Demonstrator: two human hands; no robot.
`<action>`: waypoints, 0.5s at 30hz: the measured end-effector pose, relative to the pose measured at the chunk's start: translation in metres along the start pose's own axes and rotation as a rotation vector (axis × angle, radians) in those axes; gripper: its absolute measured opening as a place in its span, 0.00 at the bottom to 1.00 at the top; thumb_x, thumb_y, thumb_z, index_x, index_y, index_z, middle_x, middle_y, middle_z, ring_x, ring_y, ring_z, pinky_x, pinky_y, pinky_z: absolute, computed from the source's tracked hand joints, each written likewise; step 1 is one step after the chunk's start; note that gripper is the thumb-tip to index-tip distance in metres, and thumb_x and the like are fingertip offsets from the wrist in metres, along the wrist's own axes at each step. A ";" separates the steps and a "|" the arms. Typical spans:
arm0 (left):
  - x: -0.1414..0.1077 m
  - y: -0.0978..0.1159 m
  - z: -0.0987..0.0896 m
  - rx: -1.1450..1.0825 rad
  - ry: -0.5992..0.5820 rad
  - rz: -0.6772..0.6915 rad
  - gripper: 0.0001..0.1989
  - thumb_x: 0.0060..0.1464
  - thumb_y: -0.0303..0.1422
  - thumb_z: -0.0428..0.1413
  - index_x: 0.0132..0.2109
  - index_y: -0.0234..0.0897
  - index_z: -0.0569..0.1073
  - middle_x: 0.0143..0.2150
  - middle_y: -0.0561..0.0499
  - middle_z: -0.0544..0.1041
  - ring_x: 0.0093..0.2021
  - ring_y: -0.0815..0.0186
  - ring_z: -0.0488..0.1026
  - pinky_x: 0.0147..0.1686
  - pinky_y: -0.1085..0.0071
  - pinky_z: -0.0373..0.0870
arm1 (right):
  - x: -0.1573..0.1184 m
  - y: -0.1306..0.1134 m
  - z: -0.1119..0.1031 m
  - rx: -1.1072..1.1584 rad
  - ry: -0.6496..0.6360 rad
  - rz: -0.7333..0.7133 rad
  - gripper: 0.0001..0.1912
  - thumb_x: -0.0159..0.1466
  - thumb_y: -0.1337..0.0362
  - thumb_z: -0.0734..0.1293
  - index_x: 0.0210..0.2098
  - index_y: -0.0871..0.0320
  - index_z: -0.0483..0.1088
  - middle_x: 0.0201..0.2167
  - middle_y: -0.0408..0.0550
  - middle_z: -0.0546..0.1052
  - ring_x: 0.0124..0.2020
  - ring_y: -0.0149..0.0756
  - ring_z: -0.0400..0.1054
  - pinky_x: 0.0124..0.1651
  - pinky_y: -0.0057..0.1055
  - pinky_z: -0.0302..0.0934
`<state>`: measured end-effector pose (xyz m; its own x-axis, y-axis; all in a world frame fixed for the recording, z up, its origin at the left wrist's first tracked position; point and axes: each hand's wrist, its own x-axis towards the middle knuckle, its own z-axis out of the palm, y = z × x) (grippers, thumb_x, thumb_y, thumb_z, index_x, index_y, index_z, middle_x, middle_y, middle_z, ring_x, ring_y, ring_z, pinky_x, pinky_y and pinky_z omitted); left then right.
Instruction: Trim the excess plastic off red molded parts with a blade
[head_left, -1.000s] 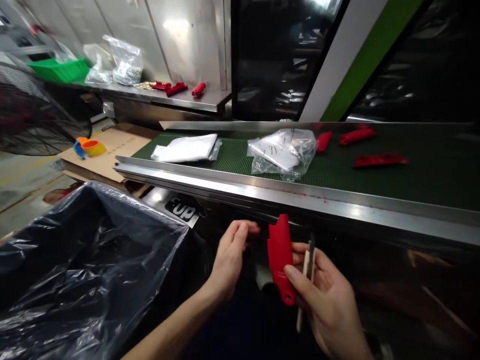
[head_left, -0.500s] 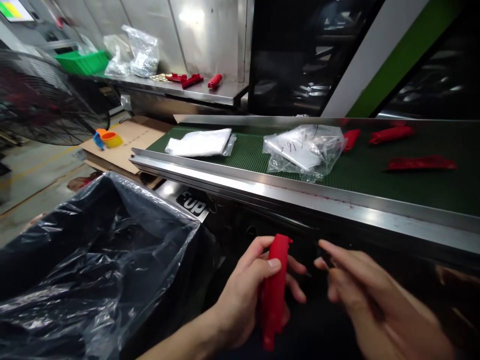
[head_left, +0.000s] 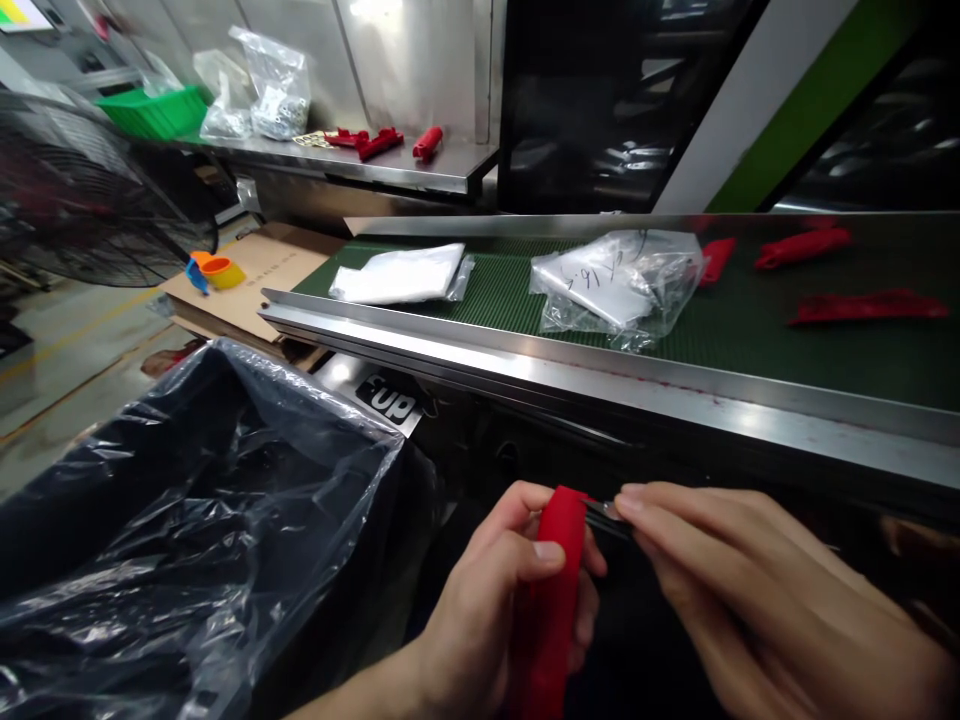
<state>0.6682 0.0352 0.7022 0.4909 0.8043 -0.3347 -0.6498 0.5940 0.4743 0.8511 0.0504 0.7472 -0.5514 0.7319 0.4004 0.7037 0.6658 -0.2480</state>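
The red plastic part (head_left: 551,590) stands upright in the grip of the left hand (head_left: 487,620), fingers clamped round it, low in front of the conveyor's steel rail (head_left: 600,375). The right hand (head_left: 757,600) pinches a small blade (head_left: 604,515) against the part's top edge, so trimming looks underway; the next stroke likely calls for a short, controlled pull. The bag-lined bin (head_left: 187,520) lies open to the left.

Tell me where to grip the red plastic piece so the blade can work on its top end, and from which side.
Grip the red plastic piece around its middle, coming from its left side, as the left hand does. It stands roughly upright and is long and narrow, so fingers wrap it easily, and the top end stays bare. There the small blade in the right hand reaches in from the right.
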 end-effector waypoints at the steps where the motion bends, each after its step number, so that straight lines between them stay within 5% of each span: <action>1: 0.000 0.000 0.000 -0.004 -0.002 -0.006 0.11 0.52 0.37 0.54 0.40 0.35 0.68 0.25 0.51 0.70 0.21 0.73 0.64 0.19 0.81 0.62 | 0.000 0.000 -0.001 -0.013 -0.004 -0.004 0.17 0.66 0.75 0.61 0.54 0.58 0.68 0.48 0.48 0.72 0.45 0.34 0.66 0.45 0.33 0.61; 15: 0.002 -0.004 -0.002 -0.056 -0.028 -0.007 0.12 0.50 0.36 0.55 0.40 0.34 0.67 0.32 0.50 0.72 0.21 0.73 0.66 0.16 0.81 0.62 | -0.002 0.004 -0.002 -0.010 -0.026 -0.016 0.20 0.65 0.76 0.62 0.56 0.59 0.66 0.49 0.50 0.71 0.47 0.36 0.66 0.45 0.34 0.61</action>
<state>0.6713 0.0345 0.6980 0.5105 0.8002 -0.3148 -0.6777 0.5998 0.4254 0.8563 0.0512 0.7474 -0.5737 0.7251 0.3810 0.6993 0.6757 -0.2331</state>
